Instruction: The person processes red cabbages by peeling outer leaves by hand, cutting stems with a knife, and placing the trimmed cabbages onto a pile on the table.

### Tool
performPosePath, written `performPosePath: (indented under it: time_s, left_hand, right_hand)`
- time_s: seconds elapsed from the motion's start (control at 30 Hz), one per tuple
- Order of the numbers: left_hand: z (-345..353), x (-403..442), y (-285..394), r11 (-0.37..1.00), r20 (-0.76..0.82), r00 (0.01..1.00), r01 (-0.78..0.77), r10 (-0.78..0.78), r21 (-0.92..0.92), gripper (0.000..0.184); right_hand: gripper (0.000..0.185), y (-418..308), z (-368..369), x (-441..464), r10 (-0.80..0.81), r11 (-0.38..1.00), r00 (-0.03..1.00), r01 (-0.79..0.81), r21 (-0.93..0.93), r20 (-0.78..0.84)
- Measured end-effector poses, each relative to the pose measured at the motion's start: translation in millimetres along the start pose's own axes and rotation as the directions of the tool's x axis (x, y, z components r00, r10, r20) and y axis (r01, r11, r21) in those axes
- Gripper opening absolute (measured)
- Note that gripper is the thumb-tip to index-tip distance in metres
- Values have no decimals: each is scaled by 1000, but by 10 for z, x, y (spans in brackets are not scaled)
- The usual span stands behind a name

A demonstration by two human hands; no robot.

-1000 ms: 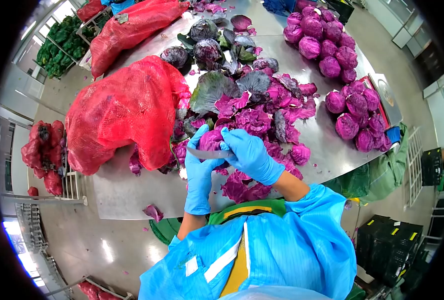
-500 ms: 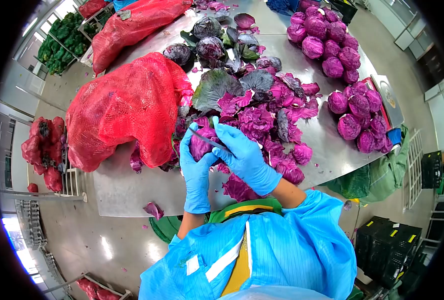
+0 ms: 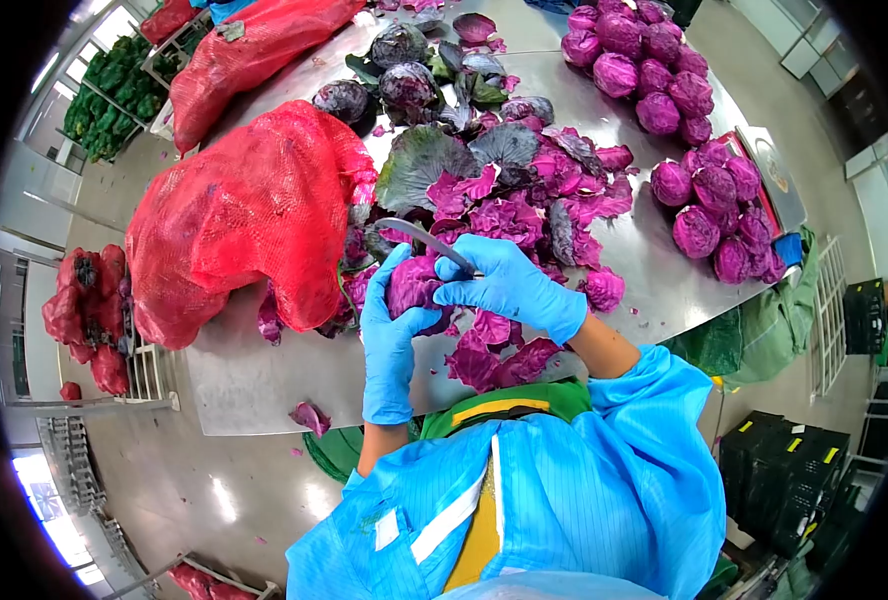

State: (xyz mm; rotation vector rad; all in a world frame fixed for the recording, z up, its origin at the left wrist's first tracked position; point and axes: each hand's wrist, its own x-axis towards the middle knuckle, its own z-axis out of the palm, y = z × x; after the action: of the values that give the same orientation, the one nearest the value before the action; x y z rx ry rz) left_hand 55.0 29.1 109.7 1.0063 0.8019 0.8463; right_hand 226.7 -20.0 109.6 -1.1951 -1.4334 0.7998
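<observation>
My left hand [image 3: 388, 325], in a blue glove, is wrapped around a red cabbage [image 3: 414, 287] above the near side of the metal table. In my gloved right hand [image 3: 514, 290] is a knife [image 3: 416, 236], its curved blade pointing up and left over the cabbage. The right thumb lies close to the cabbage's right side; whether it touches I cannot tell. Just beyond both hands spreads a heap of loose purple leaves [image 3: 509, 222] with large dark outer leaves [image 3: 424, 168]. Part of the cabbage is hidden by my fingers.
A red mesh sack [image 3: 249, 225] bulges on the table's left, another sack [image 3: 254, 60] behind it. Untrimmed dark cabbages [image 3: 404, 85] lie at the back. Trimmed cabbages form a far-right pile [image 3: 644, 65] and a nearer pile [image 3: 714, 210] beside a scale [image 3: 772, 175]. Black crates [image 3: 779, 475] stand lower right.
The knife has swung up and away from the cabbage's face, and my right hand has shifted slightly right. My left hand still holds the cabbage. Leaves now show below the right hand.
</observation>
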Motion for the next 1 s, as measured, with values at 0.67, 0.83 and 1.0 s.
performPosePath:
  time_s: [0.67, 0.83, 1.0]
  left_hand:
    - [8, 56, -78, 942, -34, 962, -259, 272, 213, 89]
    - [-137, 23, -61, 965, 217, 961, -209, 172, 156, 90]
    - [-49, -57, -64, 954, 95, 986, -155, 135, 257, 82]
  right_hand:
    - [44, -142, 176, -56, -156, 886, 983, 95, -455, -98]
    - [22, -29, 0, 11, 0, 984, 1000, 1, 180, -6]
    - [14, -222, -181, 50, 366, 853, 886, -442, 278, 284]
